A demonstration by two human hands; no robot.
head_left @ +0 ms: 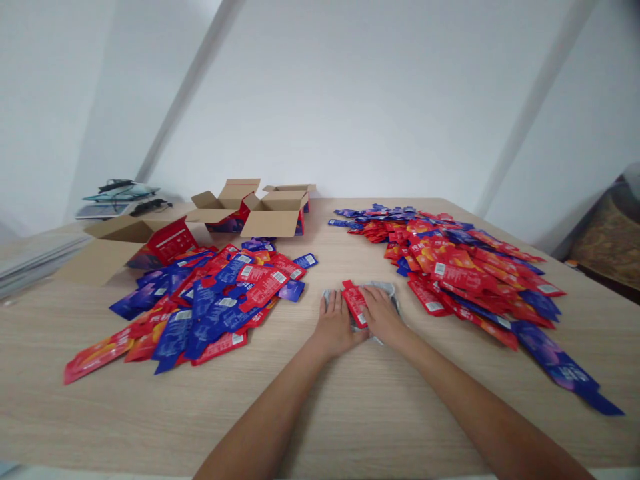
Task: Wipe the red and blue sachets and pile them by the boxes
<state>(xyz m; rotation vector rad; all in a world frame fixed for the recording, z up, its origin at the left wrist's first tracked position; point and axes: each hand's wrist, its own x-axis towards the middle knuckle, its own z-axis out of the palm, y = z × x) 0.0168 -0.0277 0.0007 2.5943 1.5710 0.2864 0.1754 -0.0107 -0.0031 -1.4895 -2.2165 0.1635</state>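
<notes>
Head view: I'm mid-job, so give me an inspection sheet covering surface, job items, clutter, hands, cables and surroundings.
Surface: pale wood-grain table.
Job's things: red packet over a crumpled silvery sheet; mixed red and blue packets in a left pile and a right pile.
Clutter: open cardboard boxes behind the left pile; stacked items at back left.
Hands: left hand flat on the sheet; right hand with fingers on the packet.
Cables: dark strands on the stacked items, possibly cable.
Surroundings: white wall; brown patterned object at far right, unidentifiable.
</notes>
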